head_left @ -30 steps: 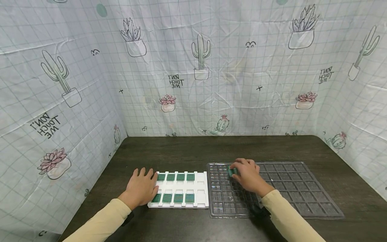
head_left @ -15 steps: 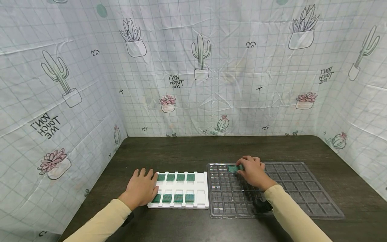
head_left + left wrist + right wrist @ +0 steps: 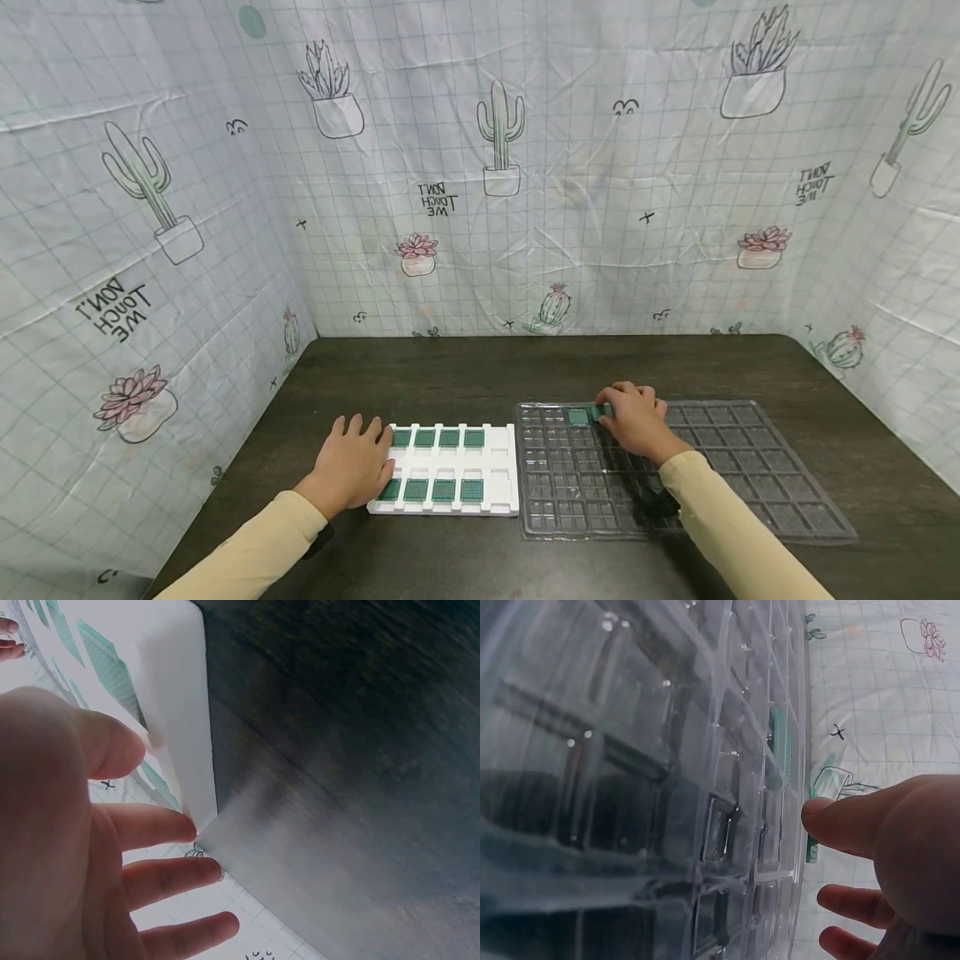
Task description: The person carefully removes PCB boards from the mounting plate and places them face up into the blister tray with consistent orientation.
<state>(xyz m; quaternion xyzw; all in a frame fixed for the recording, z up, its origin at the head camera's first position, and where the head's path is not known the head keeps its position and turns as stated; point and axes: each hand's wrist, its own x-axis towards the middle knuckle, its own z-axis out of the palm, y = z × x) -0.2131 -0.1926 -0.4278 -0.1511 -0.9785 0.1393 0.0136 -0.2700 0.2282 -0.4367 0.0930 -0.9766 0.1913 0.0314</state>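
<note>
My left hand (image 3: 352, 465) rests with spread fingers on the left end of a white tray (image 3: 498, 457). In the left wrist view its thumb and forefinger touch the tray's edge (image 3: 180, 712). Two rows of small green circuit boards (image 3: 448, 438) sit in that tray. Over the back row of a clear plastic compartment tray (image 3: 555, 483), my right hand (image 3: 633, 421) pinches one green circuit board (image 3: 811, 849) between thumb and fingers. Just left of it, another green board (image 3: 577, 417) lies in a pocket of the clear tray. The right fingertips partly hide the held board.
Both trays lie side by side on a dark wooden table (image 3: 435, 379). Many pockets of the clear tray (image 3: 750, 467) extend to the right. A white patterned curtain (image 3: 600, 233) surrounds the table at the back and sides.
My right hand has moved slightly right and back, by about one pocket. The board it covered before now lies uncovered in its pocket, with another held beside it. My left hand stays put.
</note>
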